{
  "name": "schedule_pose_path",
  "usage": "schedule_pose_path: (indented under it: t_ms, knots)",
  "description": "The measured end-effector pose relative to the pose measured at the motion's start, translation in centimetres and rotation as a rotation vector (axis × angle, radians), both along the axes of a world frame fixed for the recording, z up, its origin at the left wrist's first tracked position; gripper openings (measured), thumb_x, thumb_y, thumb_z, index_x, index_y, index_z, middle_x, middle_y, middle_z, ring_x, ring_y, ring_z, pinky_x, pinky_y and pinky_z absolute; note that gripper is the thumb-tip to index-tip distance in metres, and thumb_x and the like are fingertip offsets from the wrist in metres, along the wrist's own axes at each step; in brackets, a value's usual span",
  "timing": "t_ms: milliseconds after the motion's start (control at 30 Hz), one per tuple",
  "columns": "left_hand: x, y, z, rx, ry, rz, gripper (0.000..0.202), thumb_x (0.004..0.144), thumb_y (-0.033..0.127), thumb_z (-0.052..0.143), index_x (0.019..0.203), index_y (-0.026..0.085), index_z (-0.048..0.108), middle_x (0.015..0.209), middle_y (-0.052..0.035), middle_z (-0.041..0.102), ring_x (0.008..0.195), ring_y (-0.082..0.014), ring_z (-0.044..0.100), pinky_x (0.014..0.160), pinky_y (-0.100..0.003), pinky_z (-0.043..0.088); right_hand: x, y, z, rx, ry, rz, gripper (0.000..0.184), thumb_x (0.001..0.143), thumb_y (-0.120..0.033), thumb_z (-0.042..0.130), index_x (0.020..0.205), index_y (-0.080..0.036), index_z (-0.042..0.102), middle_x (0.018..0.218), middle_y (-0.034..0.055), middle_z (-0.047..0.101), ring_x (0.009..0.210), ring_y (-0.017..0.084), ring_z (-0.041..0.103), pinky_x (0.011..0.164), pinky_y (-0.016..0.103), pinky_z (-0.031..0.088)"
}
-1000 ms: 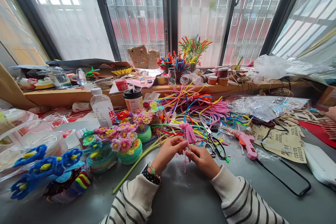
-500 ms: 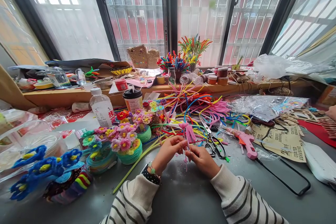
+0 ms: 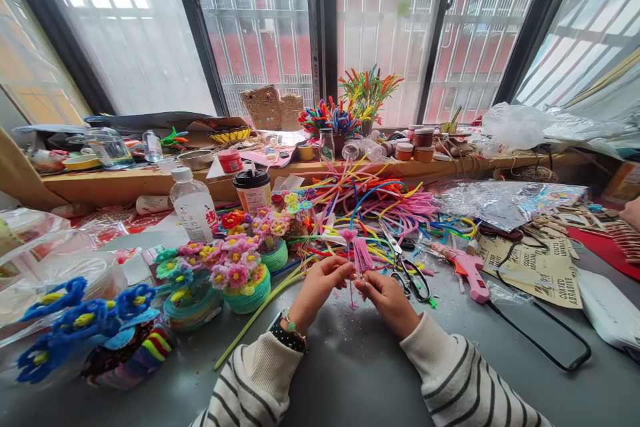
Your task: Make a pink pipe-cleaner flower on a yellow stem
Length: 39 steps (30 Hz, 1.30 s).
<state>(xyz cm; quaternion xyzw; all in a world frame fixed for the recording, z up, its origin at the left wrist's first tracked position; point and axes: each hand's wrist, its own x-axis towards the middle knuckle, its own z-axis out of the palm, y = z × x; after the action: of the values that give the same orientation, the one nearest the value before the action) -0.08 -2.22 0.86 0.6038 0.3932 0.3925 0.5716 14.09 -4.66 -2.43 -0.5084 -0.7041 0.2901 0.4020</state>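
A thin pink pipe cleaner (image 3: 352,293) stands upright between my hands, its lower end hanging below the fingers. My left hand (image 3: 325,285) pinches it with thumb and forefinger. From the other side, my right hand (image 3: 386,298) closes its fingertips on the same stem. Just above the fingers shows a small pink fuzzy tip (image 3: 349,235), which seems to top the stem. Right behind the hands are pink pipe cleaner lengths (image 3: 363,255); whether they join the held piece I cannot tell. Black-handled scissors (image 3: 411,283) lie right of my right hand.
Pipe cleaner flowers in pots (image 3: 245,287) stand at left, near a plastic bottle (image 3: 193,207) and a lidded cup (image 3: 253,190). Loose pipe cleaners (image 3: 385,197) heap behind the hands. At right lie a pink glue gun (image 3: 470,271) with its cord and sandpaper (image 3: 537,267). Another person's hand (image 3: 631,213) shows far right.
The pink tip has shifted slightly left and now stands apart from the pink lengths behind it. My right fingers have shifted a little on the stem; both hands stay close together.
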Motion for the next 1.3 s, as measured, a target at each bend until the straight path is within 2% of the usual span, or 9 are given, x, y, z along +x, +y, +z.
schedule_pose_path:
  t_ms: [233, 467, 633, 767, 900, 1067, 1300]
  knots:
    - [-0.1, 0.1, -0.2, 0.049, -0.024, 0.07, 0.026, 0.063, 0.038, 0.055, 0.068, 0.013, 0.056, 0.06, 0.0006, 0.051, 0.052, -0.0072, 0.042, 0.052, -0.02, 0.034, 0.0, 0.1, -0.2, -0.019, -0.01, -0.044, 0.045, 0.073, -0.054, 0.033, 0.051, -0.015, 0.042, 0.048, -0.0021, 0.043, 0.047, 0.008, 0.038, 0.046, 0.02, 0.029]
    - [-0.1, 0.0, 0.1, 0.082, -0.012, 0.103, 0.026, 0.061, 0.036, 0.057, 0.072, 0.013, 0.058, 0.071, -0.0029, 0.057, 0.057, -0.0086, 0.045, 0.054, -0.021, 0.037, 0.1, -0.1, -0.1, -0.017, -0.047, -0.053, 0.048, 0.074, -0.054, 0.031, 0.052, -0.014, 0.047, 0.049, -0.0012, 0.045, 0.047, 0.008, 0.038, 0.046, 0.02, 0.029]
    - [-0.2, 0.2, 0.0, 0.1, -0.028, 0.236, 0.021, 0.059, 0.031, 0.059, 0.069, 0.014, 0.059, 0.075, -0.0039, 0.06, 0.071, -0.0136, 0.052, 0.066, -0.025, 0.041, 0.7, 0.0, 0.4, -0.075, -0.138, -0.089, 0.046, 0.067, -0.052, 0.045, 0.04, -0.015, 0.041, 0.039, -0.0026, 0.043, 0.04, 0.006, 0.035, 0.043, 0.02, 0.027]
    - [-0.4, 0.6, -0.4, 0.116, -0.056, 0.353, 0.02, 0.06, 0.031, 0.059, 0.069, 0.014, 0.059, 0.075, -0.0037, 0.062, 0.074, -0.0154, 0.054, 0.07, -0.027, 0.041, 1.3, 0.3, 0.4, -0.049, -0.158, -0.14, 0.044, 0.067, -0.05, 0.046, 0.04, -0.016, 0.042, 0.038, -0.0031, 0.042, 0.039, 0.006, 0.034, 0.041, 0.02, 0.026]
    - [-0.6, 0.8, -0.7, 0.237, -0.04, 0.398, 0.021, 0.062, 0.032, 0.057, 0.076, 0.015, 0.059, 0.08, -0.0041, 0.061, 0.078, -0.0155, 0.053, 0.074, -0.027, 0.04, 1.7, 0.6, 0.0, 0.015, -0.273, -0.174, 0.038, 0.063, -0.051, 0.051, 0.046, -0.017, 0.047, 0.042, -0.0026, 0.045, 0.042, 0.008, 0.038, 0.043, 0.02, 0.026]
    - [-0.9, 0.8, -0.8, 0.407, 0.082, 0.439, 0.022, 0.068, 0.033, 0.051, 0.078, 0.017, 0.062, 0.079, -0.0034, 0.058, 0.077, -0.0143, 0.051, 0.073, -0.024, 0.038, 1.8, 0.7, -0.3, 0.01, -0.383, -0.158, 0.025, 0.062, -0.041, 0.056, 0.054, -0.017, 0.052, 0.049, -0.0011, 0.05, 0.047, 0.011, 0.044, 0.047, 0.021, 0.03]
    - [-0.9, 0.8, -0.7, 0.477, 0.122, 0.44, 0.021, 0.07, 0.03, 0.049, 0.082, 0.018, 0.061, 0.083, -0.0029, 0.057, 0.079, -0.0143, 0.049, 0.075, -0.024, 0.036, 1.9, 0.7, -0.2, -0.048, -0.4, -0.126, 0.01, 0.063, -0.025, 0.054, 0.056, -0.017, 0.052, 0.052, 0.0002, 0.053, 0.049, 0.012, 0.046, 0.05, 0.022, 0.032]
